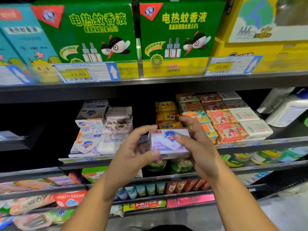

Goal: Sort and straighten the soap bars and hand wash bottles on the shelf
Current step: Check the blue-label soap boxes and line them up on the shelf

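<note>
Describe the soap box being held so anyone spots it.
Find the soap shelf under two green cartons. Before its middle, the left hand and right hand hold a white-and-lilac soap box with a blue shield. Unlike similar boxes stacked left, it is off the shelf.

Between left hand [133, 151] and right hand [197, 145]: soap box [169, 144], gripped at both ends, in front of the shelf edge [253, 144]. Behind and left of left hand: stacked soap boxes [93, 130]. Directly behind right hand: wrapped soap bars [166, 114]; to its right, rows of soap packs [225, 120], then pouches [286, 109]. Above both hands: cartons [100, 30] on upper shelf [166, 85].
</note>
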